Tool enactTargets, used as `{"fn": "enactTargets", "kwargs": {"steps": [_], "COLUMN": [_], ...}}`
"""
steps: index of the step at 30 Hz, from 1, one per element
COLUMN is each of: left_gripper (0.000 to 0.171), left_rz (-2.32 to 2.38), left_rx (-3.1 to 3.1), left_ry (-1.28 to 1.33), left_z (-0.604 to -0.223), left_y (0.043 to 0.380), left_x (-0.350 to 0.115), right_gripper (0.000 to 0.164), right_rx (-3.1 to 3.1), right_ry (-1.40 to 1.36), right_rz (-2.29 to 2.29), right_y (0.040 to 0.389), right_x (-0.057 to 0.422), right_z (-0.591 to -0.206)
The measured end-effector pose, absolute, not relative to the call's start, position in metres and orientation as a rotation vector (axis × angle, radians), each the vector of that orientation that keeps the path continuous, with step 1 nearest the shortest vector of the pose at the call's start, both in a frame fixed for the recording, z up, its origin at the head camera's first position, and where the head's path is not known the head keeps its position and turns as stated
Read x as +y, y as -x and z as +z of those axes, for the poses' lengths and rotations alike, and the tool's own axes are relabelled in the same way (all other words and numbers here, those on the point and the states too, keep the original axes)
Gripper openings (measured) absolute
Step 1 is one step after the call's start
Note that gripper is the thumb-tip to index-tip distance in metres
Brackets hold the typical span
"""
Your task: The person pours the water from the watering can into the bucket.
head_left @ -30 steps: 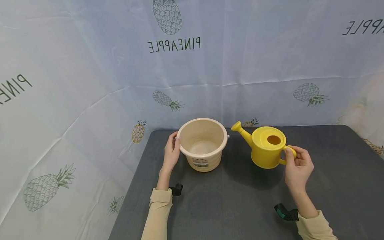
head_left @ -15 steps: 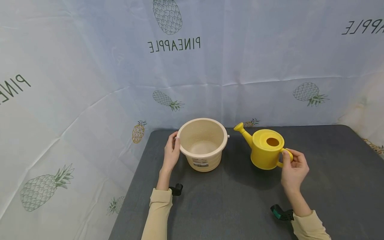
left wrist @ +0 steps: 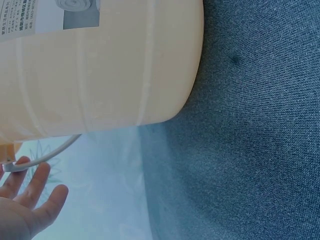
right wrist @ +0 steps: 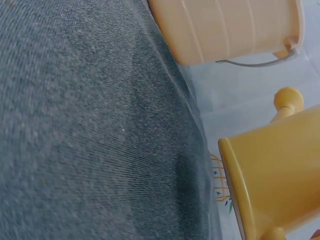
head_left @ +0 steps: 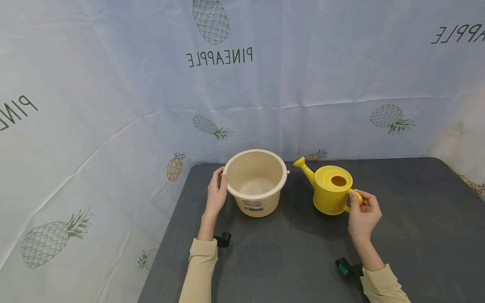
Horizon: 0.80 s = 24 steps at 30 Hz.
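A cream plastic bucket (head_left: 259,205) stands upright on the dark table, its wide mouth open toward the head camera. At its left side my left hand (head_left: 216,193) holds the rim, with the thumb in front and the fingers behind. In the left wrist view, several loosely bent fingers (left wrist: 37,192) of that hand show beside the bucket's thin handle (left wrist: 50,154). My right hand (head_left: 363,216) pinches the handle of a yellow watering can (head_left: 330,198). The can hangs nearly level, its spout pointing left toward the bucket. In the right wrist view, curtain shows between the can's base and the table.
Dark cloth covers the table (head_left: 280,261). A pale curtain (head_left: 242,88) printed with pineapples hangs close behind and along the left. A black wrist-camera mount (head_left: 348,268) sits on the right wrist, another mount (head_left: 223,239) on the left.
My right hand has moved left with the watering can, also slightly lower in view, bringing it nearer the bucket. The left hand and bucket have stayed in place.
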<state>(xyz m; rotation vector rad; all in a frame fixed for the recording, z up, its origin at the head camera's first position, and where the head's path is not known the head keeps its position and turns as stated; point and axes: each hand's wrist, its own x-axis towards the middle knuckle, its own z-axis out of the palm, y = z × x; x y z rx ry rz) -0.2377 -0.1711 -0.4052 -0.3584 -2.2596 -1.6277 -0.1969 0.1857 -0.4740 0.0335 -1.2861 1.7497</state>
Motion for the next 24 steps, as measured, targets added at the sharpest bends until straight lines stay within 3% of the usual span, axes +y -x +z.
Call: {"fn": "enactTargets", "kwargs": {"steps": [17,24], "left_gripper": [0.037,0.039], "left_rz": [-1.615,-1.627], "left_rx": [-2.257,-2.244], "left_ry": [0.364,0.347], "left_z": [-0.407,-0.434], "left_y": [0.239,0.258], "left_x": [-0.172,-0.18], "right_gripper": [0.019,0.022], "right_rx": [-1.322,-1.295], "right_ry": [0.004,0.006], "right_rz": [1.724,1.732], "right_y": [0.201,0.196], "right_x": [0.175,0.167], "right_z": [-0.484,-0.476]}}
